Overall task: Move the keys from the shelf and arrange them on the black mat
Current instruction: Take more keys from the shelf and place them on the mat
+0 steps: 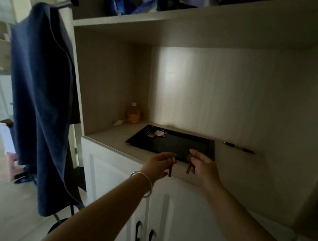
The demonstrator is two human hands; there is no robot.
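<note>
Holding keys point(190, 166), left hand point(157, 165), right hand point(205, 168), black mat point(175, 144)

Keys point(190, 165) dangling at black mat point(173, 144) front edge

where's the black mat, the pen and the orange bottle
black mat point(173, 145): head view, bare middle of its surface
pen point(239, 148): head view, middle of its barrel
orange bottle point(133, 114): head view, its body

Beige wooden shelving unit point(111, 79), dim niche, light patch on back panel point(200, 89); white cabinet doors point(113, 172) below, black handles point(137, 231); navy garment point(41, 98) hanging left; pale floor point(10, 214).
</note>
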